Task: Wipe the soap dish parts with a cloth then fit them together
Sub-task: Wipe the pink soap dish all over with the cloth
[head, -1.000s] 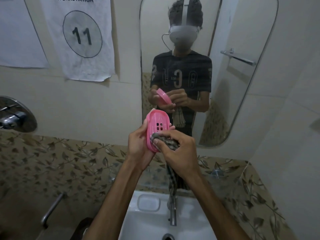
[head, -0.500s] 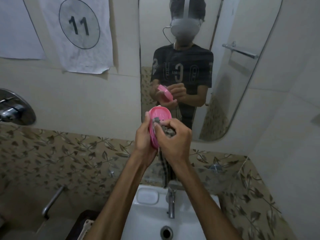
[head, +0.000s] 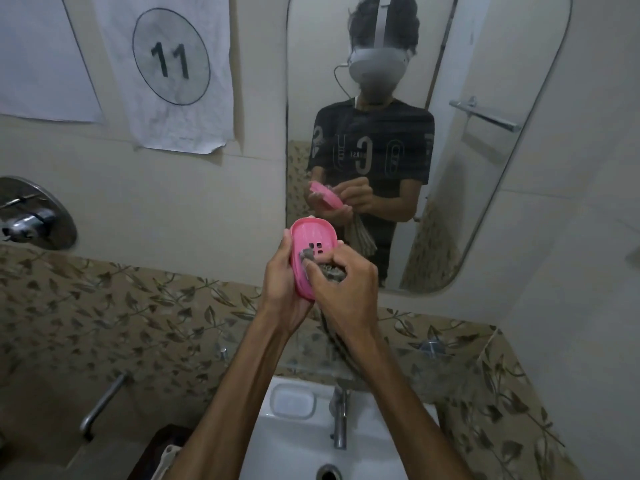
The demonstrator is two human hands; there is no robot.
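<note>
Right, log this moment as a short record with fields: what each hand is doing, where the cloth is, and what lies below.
left hand: grips the pink soap dish part, slotted face toward the camera
right hand: holds the cloth bunched, pressing it on the part's lower inner face
cloth tail: hangs down below the right hand
below: white sink with a tap
other dish part: not seen
fitted together: not yet
</note>
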